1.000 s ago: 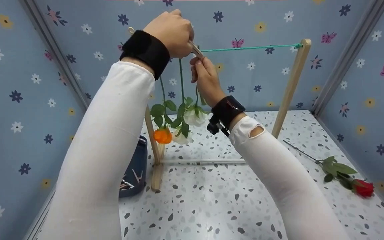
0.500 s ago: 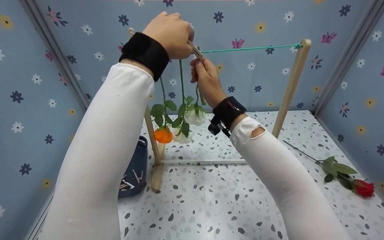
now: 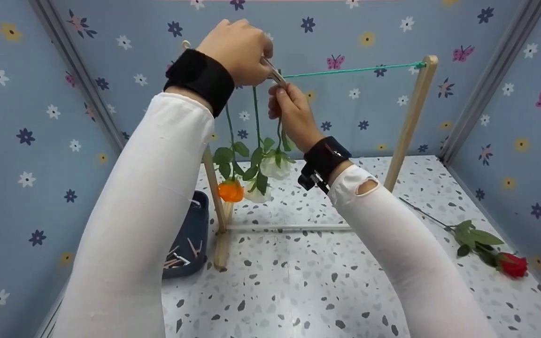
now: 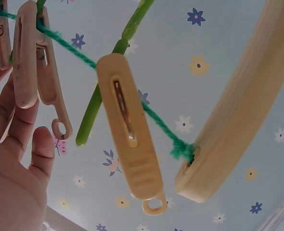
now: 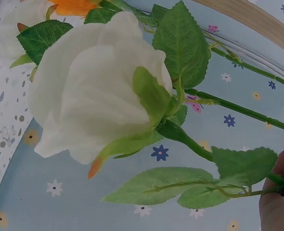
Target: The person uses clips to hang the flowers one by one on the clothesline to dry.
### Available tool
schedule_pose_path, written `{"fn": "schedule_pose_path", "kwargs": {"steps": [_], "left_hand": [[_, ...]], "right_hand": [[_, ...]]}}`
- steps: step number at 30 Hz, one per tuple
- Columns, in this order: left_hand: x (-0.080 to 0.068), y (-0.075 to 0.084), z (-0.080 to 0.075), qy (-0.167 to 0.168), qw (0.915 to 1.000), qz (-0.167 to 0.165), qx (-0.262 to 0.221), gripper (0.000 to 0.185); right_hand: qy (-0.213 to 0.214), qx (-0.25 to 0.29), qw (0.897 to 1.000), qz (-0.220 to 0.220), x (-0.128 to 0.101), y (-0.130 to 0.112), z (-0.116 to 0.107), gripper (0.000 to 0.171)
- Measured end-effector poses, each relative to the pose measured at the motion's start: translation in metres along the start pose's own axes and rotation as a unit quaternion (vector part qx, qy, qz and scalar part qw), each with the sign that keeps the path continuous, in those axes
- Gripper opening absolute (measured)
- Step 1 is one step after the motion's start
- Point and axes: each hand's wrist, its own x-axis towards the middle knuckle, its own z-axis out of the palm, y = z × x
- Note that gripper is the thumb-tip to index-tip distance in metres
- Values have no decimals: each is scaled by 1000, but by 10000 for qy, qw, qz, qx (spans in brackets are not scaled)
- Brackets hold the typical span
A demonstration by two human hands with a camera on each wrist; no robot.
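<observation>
My left hand (image 3: 237, 51) pinches a wooden clothespin (image 3: 276, 72) at the green line (image 3: 345, 72). Just below it, my right hand (image 3: 294, 112) holds the stem of a white rose (image 3: 276, 165), which hangs head down. In the right wrist view the rose's bloom (image 5: 94, 91) fills the middle, the fingers on the stem at the right edge. An orange flower (image 3: 230, 191) and another white rose (image 3: 257, 192) hang head down to the left. In the left wrist view, a clothespin (image 4: 130, 130) clips a green stem (image 4: 90, 115) to the line near the post.
A wooden stand's right post (image 3: 411, 122) bears the line's end, with a white crossbar (image 3: 289, 227) low down. At the left, a dark blue bin (image 3: 195, 230) holds several clothespins. A red rose (image 3: 512, 264) lies on the speckled table (image 3: 298, 291) at the right.
Both hands have come down slightly with the clothespin and the white rose's stem, and the line dips a little lower there. Both hands keep their grip.
</observation>
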Motion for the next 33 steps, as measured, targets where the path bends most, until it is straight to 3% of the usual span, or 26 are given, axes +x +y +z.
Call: {"fn": "schedule_pose_path", "kwargs": {"steps": [11,20,28,33], "left_hand": [[-8,-8,-1,191,9996,35,-221,47],[-29,-25,4,576,9958,82,-704,54],[-48,-43,13,1345,9874,268,-784,60],[-67,-53,24,1932,9771,380,-804,62]], "right_hand": [[-356,-356,9987,-42,-6,-2,-13,16],[-605,-1506,9863,-290,-14,-7,-36,30],[-808,-2064,9747,-292,-24,-14,-56,47],[-960,-2374,9664,-241,-35,-18,-68,55]]}}
